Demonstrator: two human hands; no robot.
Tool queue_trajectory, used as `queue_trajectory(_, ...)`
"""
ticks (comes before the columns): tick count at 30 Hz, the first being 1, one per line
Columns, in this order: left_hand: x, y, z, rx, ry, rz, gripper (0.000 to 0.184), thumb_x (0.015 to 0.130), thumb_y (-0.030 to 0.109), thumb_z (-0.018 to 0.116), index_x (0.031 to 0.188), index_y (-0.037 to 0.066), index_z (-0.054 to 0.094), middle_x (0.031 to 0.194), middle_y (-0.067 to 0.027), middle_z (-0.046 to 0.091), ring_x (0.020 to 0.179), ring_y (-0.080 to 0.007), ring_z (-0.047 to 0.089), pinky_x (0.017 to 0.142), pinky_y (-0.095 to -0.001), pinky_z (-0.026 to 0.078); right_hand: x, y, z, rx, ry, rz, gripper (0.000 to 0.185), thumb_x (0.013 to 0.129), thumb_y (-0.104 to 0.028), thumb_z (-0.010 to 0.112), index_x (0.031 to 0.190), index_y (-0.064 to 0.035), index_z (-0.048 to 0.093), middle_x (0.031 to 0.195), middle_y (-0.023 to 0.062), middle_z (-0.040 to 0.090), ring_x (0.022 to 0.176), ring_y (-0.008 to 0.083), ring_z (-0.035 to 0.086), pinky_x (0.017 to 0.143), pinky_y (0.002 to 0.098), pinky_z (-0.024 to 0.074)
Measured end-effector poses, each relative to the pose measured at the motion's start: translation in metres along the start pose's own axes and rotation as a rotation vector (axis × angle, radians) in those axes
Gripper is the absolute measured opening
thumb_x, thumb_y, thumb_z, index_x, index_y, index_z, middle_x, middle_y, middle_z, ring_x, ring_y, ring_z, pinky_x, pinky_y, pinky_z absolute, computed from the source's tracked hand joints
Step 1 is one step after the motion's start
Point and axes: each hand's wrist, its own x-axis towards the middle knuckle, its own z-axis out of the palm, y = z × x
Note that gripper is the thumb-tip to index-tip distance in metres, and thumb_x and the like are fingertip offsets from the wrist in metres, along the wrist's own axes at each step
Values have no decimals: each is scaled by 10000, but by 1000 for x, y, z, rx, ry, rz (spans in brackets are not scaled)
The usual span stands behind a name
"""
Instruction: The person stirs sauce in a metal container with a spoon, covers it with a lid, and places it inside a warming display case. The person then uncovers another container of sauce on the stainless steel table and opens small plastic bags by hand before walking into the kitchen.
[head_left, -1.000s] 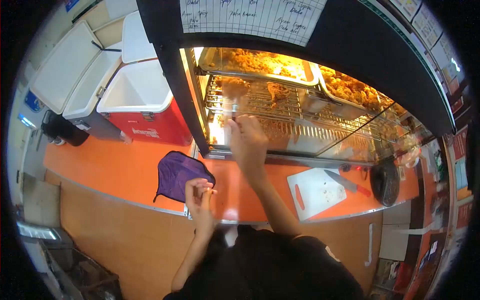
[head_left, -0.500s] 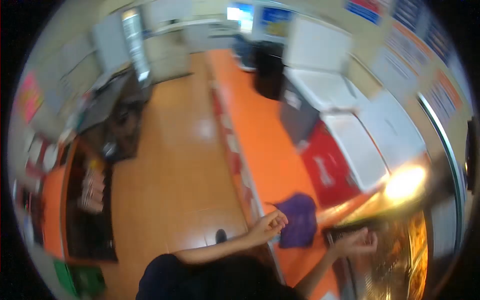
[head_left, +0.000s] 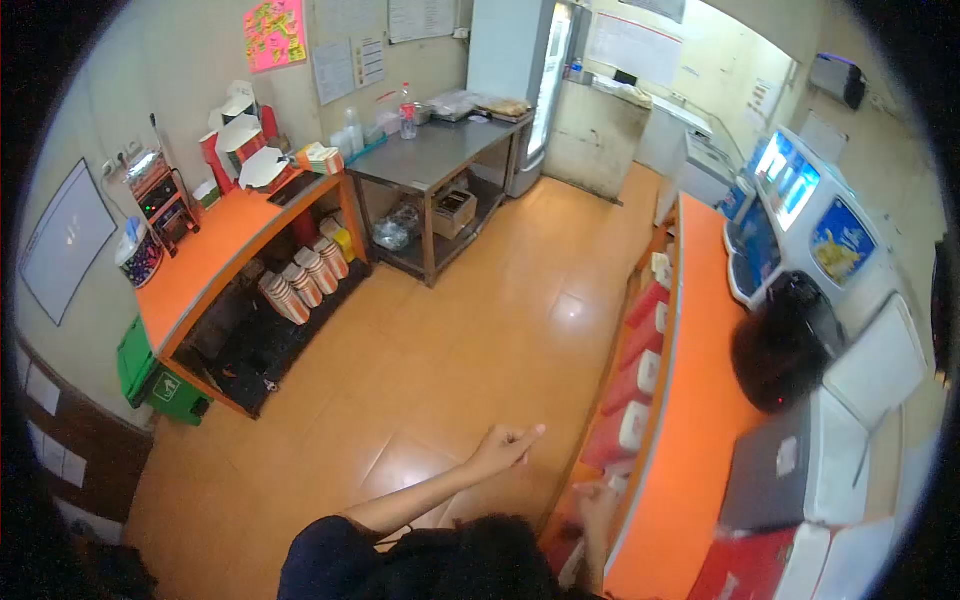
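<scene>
My left hand (head_left: 505,450) is over the tiled floor, its fingers loosely curled and the index finger pointing right. Nothing shows in it. My right hand (head_left: 597,500) is lower and to the right, beside the edge of the orange counter (head_left: 690,480). It is blurred, but its fingers look stretched out and no object shows in them. Near it, under the countertop, a row of red and white containers (head_left: 632,430) stands on a shelf. Whether my right hand touches one I cannot tell.
Behind the counter's edge stand a black round container (head_left: 785,345), a grey cooler box (head_left: 770,460), a red cooler box (head_left: 745,565) and a drinks machine (head_left: 800,215). On the left are an orange counter (head_left: 215,255), a metal table (head_left: 440,155) and a green bin (head_left: 165,380).
My view has swung left, so the purple cloth and lit display case are out of sight. My right hand has gone from over the display case to the counter's edge.
</scene>
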Motion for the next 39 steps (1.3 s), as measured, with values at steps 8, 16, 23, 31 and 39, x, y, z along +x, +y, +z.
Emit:
queue_trajectory(8, 261, -25, -27, -175, 214, 253, 432, 989, 372, 472, 770, 26, 611, 668, -19, 570, 620, -85, 516, 590, -260, 431, 169, 122, 131, 29, -26, 400, 185, 780, -163, 686, 866, -10, 627, 728, 105, 626, 668, 208, 588, 634, 368, 471)
queue_trajectory(16, 469, -21, -111, -4, 136, 305, 229, 962, 234, 529, 988, 28, 625, 865, -32, 650, 736, -110, 603, 669, -268, 483, 424, 110, 238, 61, -686, 426, 148, 798, -110, 644, 904, -9, 623, 767, 107, 635, 687, 202, 598, 652, 353, 486)
queue_trajectory(23, 565, -77, -318, -29, 643, 118, 164, 922, 158, 573, 976, 30, 661, 862, -58, 672, 755, -130, 629, 669, -279, 512, 667, 72, 363, 102, -983, 208, 136, 814, -63, 607, 938, -8, 619, 801, 108, 643, 702, 197, 607, 667, 340, 499)
queue_trajectory(31, 761, -35, -525, 93, 901, 141, 134, 903, 144, 583, 956, 35, 642, 830, -57, 662, 714, -126, 616, 622, -266, 497, 952, -70, 504, 362, -879, -2, 152, 832, -10, 564, 976, -7, 614, 841, 110, 652, 720, 191, 618, 685, 325, 515)
queue_trajectory(39, 1021, 35, -701, -576, 776, 5, 389, 923, 312, 561, 1241, 98, 494, 1158, -77, 560, 991, -186, 561, 822, -336, 451, 1185, -216, 543, 602, -685, 54, 129, 856, -8, 528, 943, -3, 623, 847, 102, 660, 707, 178, 620, 688, 317, 523)
